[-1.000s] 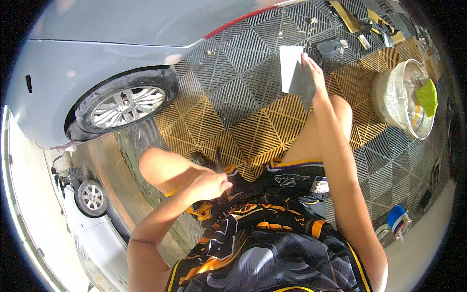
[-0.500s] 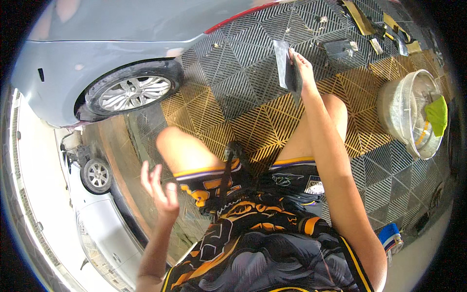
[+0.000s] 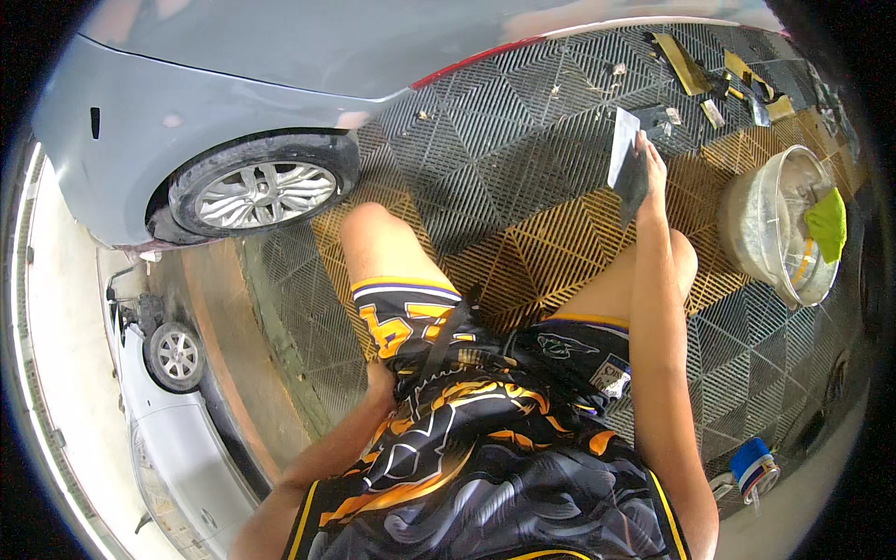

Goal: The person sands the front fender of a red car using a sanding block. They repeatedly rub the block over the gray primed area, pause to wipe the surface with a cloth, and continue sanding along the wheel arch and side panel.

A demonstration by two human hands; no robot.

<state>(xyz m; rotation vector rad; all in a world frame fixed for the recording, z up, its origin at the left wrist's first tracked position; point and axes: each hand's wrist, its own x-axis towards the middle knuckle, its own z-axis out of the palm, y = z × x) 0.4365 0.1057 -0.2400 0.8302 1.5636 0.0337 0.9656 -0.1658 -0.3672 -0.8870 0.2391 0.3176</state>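
My right hand (image 3: 653, 182) reaches forward above the floor, closed on a flat sheet of sandpaper (image 3: 633, 177). One face of the sheet is dark grey, another part is pale. My left hand (image 3: 380, 375) rests low against the side of my shorts by my left thigh, its fingers hidden. To the front left stands a grey car (image 3: 271, 75) with a silver-spoked wheel (image 3: 266, 196). Behind the sandpaper, a dark flat piece (image 3: 651, 119) lies on the floor, partly covered.
A translucent bucket (image 3: 747, 229) with a green cloth (image 3: 825, 224) over its rim stands at right. Brown paper pieces (image 3: 681, 63) and small tools are scattered at the far right. A blue-and-white container (image 3: 754, 467) sits lower right. Slatted tiles (image 3: 504, 187) cover the floor; a white car (image 3: 187, 467) is at left.
My left hand has dropped from its raised, spread position to beside my thigh. My right hand has moved right with the sandpaper. The view has shifted slightly.
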